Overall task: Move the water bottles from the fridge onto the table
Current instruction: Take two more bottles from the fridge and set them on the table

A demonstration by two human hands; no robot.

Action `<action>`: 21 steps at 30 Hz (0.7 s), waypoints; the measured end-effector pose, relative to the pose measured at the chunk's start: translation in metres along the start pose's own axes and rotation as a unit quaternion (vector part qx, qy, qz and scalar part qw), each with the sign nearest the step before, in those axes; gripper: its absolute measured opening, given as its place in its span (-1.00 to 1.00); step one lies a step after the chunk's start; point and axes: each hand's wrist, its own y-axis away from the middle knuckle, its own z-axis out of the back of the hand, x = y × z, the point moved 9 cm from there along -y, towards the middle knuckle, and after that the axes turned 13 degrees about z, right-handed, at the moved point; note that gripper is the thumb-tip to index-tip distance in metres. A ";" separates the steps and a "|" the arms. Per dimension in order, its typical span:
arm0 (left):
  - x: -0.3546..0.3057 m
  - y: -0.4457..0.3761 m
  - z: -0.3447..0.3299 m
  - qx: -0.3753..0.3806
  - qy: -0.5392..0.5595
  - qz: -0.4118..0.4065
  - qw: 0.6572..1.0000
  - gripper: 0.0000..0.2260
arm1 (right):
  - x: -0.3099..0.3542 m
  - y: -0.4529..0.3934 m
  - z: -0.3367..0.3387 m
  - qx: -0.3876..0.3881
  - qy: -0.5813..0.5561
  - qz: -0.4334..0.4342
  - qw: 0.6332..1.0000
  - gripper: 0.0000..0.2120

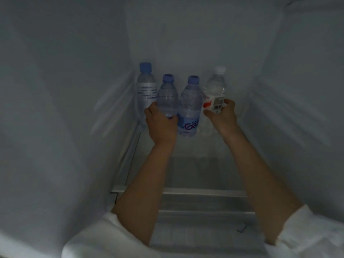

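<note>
My left hand wraps a blue-cap bottle, right hand the white-cap bottle at 3 o'clock, fingers closed mid-body; full, probably slick, thin-walled, so I grip firm.

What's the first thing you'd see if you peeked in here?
Four water bottles stand in a row at the back of the fridge shelf. The left hand grips a blue-capped bottle, and the right hand grips the white-capped bottle at the row's right end.
</note>
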 end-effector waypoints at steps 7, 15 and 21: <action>-0.003 0.001 -0.012 -0.060 -0.048 0.015 0.997 -0.30 | -0.008 -0.013 -0.009 0.006 -0.024 -0.011 1.000 -0.36; 0.004 -0.002 -0.011 -0.071 0.035 0.010 0.997 -0.29 | -0.016 -0.016 -0.005 0.012 -0.048 -0.003 0.999 -0.30; 0.005 0.004 -0.007 -0.070 0.085 0.016 0.994 -0.35 | -0.009 -0.008 0.000 -0.018 -0.051 0.013 0.998 -0.48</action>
